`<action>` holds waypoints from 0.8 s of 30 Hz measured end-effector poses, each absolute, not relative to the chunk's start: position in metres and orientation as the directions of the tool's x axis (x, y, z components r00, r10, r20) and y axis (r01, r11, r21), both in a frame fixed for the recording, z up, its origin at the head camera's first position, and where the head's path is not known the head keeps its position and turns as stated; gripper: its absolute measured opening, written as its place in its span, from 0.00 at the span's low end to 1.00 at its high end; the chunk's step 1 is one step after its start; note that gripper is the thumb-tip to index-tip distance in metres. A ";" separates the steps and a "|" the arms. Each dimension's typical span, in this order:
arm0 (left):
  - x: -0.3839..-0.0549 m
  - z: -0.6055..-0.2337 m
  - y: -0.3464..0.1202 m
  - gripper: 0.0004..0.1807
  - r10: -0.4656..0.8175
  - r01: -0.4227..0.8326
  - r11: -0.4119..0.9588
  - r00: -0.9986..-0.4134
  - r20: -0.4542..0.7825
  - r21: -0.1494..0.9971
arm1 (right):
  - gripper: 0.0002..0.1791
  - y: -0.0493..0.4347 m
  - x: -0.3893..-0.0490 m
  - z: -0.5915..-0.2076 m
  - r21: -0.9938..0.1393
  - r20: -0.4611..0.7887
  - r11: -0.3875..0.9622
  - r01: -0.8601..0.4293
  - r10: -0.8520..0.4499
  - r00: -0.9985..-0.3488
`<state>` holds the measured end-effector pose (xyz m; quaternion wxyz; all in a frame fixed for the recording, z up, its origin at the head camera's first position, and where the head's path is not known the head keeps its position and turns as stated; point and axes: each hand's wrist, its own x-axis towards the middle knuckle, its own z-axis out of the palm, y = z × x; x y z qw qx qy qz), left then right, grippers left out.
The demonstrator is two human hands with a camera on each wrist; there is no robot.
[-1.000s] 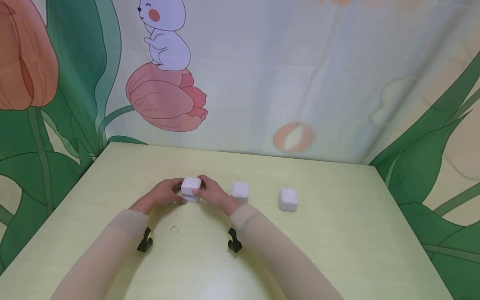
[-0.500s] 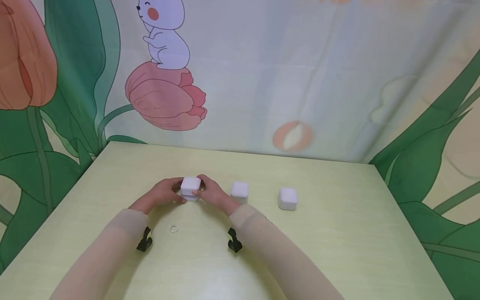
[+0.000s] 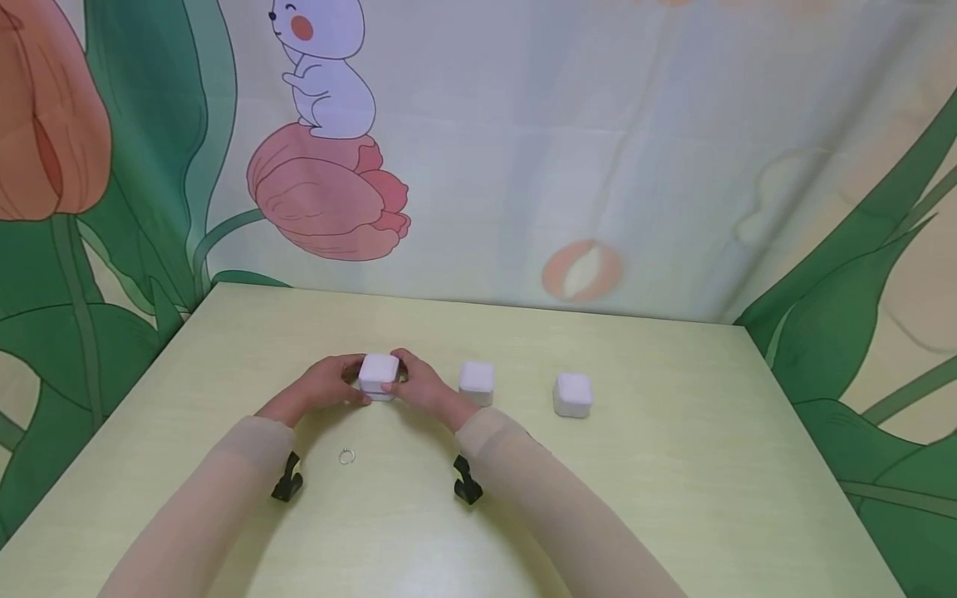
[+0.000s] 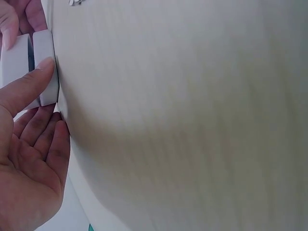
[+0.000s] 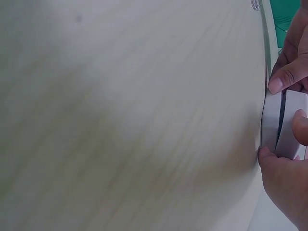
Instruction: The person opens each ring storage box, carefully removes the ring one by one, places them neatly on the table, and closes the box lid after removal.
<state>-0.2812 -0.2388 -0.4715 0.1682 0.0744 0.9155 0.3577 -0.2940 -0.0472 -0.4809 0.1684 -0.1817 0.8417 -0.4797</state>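
Compared with a second ago, the smooth white upper half [image 3: 379, 370] of a rounded, cube-shaped box has come down closer to its matching white lower half [image 4: 48, 89], and only a narrow dark slit parts them in both wrist views. I see the left thumb [image 4: 36, 79] lying across the near face of the lower half, with the other fingers of the left hand [image 3: 323, 384] bent round its side, so that grip is closed to the width of the box. Across from it, the right hand [image 3: 426, 389] is closed about the upper half, thumb [image 5: 301, 125] against the near face and a finger on the far side.

Both halves are on the left part of the pale yellow, wood-grained table [image 3: 673, 374]. Nearer the person, between the forearms, I make out a thin silver-coloured ring [image 3: 347, 456] lying on the tabletop. Just beyond the right wrist sits a white rounded-cube box [image 3: 476, 382]; a second white rounded-cube box [image 3: 572, 395] stands farther right, apart from it. Beige sleeves [image 3: 553, 490] cover the forearms, and a printed cloth backdrop [image 3: 478, 166] with tulips rises behind the table.
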 end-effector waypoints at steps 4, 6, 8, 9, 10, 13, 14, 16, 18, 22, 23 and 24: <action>-0.281 -0.471 -0.238 0.42 0.260 0.020 0.730 -0.933 -0.250 0.683 | 0.28 -0.047 -0.293 -0.480 -0.856 -0.102 0.491 -0.162 -0.467 -0.878; -0.280 -0.470 -0.237 0.42 0.265 0.025 0.730 -0.931 -0.250 0.683 | 0.28 -0.047 -0.292 -0.479 -0.855 -0.104 0.493 -0.159 -0.465 -0.879; -0.280 -0.469 -0.237 0.42 0.268 0.027 0.732 -0.930 -0.251 0.680 | 0.28 -0.046 -0.291 -0.478 -0.858 -0.110 0.491 -0.152 -0.465 -0.878; -0.280 -0.468 -0.236 0.42 0.269 0.026 0.732 -0.929 -0.253 0.681 | 0.28 -0.046 -0.291 -0.478 -0.860 -0.113 0.488 -0.148 -0.466 -0.878; -0.279 -0.467 -0.236 0.43 0.269 0.025 0.733 -0.929 -0.255 0.680 | 0.28 -0.047 -0.291 -0.478 -0.862 -0.116 0.486 -0.144 -0.466 -0.877; -0.279 -0.466 -0.236 0.43 0.267 0.022 0.733 -0.928 -0.258 0.679 | 0.28 -0.047 -0.290 -0.478 -0.863 -0.124 0.487 -0.137 -0.466 -0.876; -0.278 -0.466 -0.237 0.43 0.267 0.020 0.733 -0.928 -0.260 0.680 | 0.28 -0.047 -0.290 -0.478 -0.864 -0.126 0.486 -0.134 -0.466 -0.876; -0.279 -0.467 -0.237 0.43 0.262 0.010 0.729 -0.928 -0.266 0.684 | 0.28 -0.047 -0.290 -0.478 -0.861 -0.124 0.489 -0.137 -0.465 -0.877; -0.279 -0.468 -0.237 0.43 0.260 0.005 0.728 -0.928 -0.269 0.686 | 0.28 -0.047 -0.290 -0.478 -0.863 -0.120 0.486 -0.141 -0.467 -0.876; -0.282 -0.471 -0.238 0.43 0.256 0.000 0.730 -0.927 -0.273 0.683 | 0.28 -0.047 -0.290 -0.478 -0.864 -0.111 0.480 -0.152 -0.476 -0.872; -0.282 -0.471 -0.238 0.43 0.257 0.001 0.730 -0.927 -0.274 0.683 | 0.28 -0.047 -0.290 -0.478 -0.862 -0.111 0.483 -0.155 -0.477 -0.872; -0.282 -0.472 -0.238 0.43 0.258 0.002 0.731 -0.927 -0.273 0.682 | 0.28 -0.046 -0.290 -0.478 -0.858 -0.110 0.488 -0.159 -0.478 -0.871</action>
